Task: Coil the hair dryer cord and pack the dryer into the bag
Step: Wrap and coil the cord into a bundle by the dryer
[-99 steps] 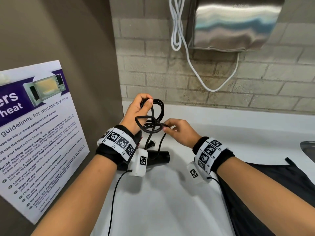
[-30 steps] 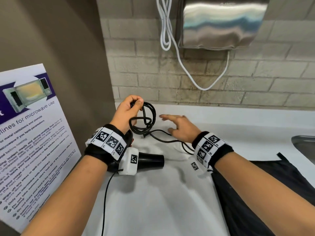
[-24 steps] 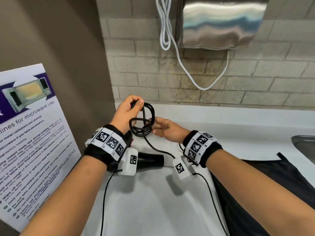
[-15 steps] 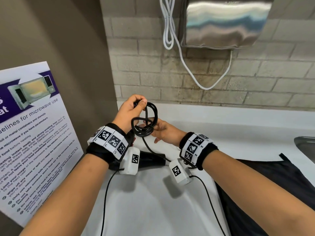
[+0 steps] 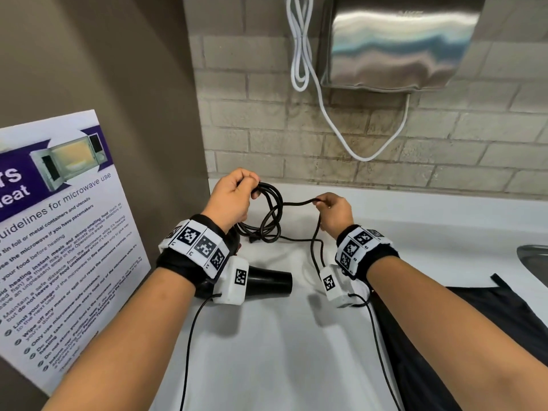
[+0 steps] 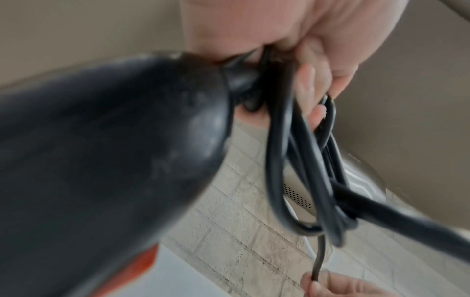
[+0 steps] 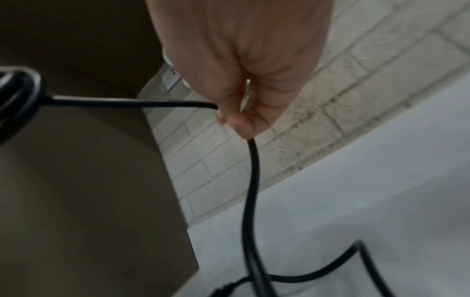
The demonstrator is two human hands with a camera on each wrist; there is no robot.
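Even indoor light, soft shadows; both wrist views blurred, edges bent by wide-angle distortion.
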